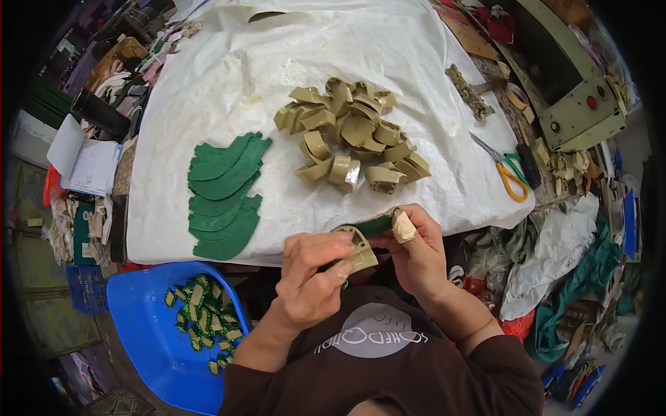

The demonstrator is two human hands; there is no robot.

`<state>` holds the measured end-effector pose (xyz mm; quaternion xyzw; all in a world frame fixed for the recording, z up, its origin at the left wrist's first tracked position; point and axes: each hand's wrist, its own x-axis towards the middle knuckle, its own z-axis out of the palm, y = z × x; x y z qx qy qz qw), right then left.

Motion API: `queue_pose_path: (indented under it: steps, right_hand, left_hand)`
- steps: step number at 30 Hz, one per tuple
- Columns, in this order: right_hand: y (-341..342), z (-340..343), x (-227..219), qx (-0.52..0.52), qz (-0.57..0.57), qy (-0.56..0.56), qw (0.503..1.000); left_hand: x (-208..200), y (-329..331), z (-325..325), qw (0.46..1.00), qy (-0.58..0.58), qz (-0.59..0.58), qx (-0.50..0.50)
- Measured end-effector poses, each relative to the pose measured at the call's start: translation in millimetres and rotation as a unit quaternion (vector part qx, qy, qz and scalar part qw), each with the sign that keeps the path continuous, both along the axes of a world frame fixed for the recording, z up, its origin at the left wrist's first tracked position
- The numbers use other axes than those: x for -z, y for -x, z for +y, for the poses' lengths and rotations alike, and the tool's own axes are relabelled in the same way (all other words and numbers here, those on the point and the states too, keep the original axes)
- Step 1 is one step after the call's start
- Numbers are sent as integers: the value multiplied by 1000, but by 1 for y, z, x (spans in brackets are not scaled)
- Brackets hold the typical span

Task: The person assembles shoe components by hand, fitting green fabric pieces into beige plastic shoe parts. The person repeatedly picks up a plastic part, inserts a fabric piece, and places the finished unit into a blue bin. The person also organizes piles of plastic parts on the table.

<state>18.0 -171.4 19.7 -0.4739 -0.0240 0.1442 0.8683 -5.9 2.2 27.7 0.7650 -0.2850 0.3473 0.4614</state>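
Note:
Before my chest, my left hand [309,277] is closed around an olive plastic shoe heel [363,258], its hollow, holed end turned up. Against the heel's far side runs a strip of dark green leather [377,224]. My right hand [420,256] pinches this strip between thumb and fingers, and the thumb has a beige wrapping [403,227]. Several more olive heels [359,129] lie heaped on the white-covered table [229,90] beyond my hands. To their left, curved green leather pieces [225,187] overlap in a stack.
At lower left, a blue tub [149,347] holds small glittery green and tan pieces [202,313]. Orange-handled scissors [510,179] lie at the table's right edge, near a green machine [583,114]. Crumpled white plastic [551,256] hangs on the right. Papers [90,163] sit at left.

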Motion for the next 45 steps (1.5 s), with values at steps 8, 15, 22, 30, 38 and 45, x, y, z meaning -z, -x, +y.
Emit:
queue_pose_path:
  steps: [8,15,22,30,38,45]
  right_hand:
    - [7,2,-6,-29,-125,70,989]
    - [3,0,-3,-12,-280,243,929]
    - [-23,-14,-5,-122,-231,184,948]
    - [-40,-21,-18,-298,-52,107,947]
    - [-36,-2,-14,-204,-211,263,919]
    - [-90,-11,-68,-124,-278,238,922]
  left_hand:
    - [-15,-2,-7,986,-143,8,-90]
    - [-18,-1,-11,981,-158,41,-103]
    - [-20,-8,-4,991,-65,106,-38]
    - [-12,-4,-2,991,-18,93,99]
    - [-5,7,5,973,100,201,53]
    - [19,12,10,904,285,316,33]
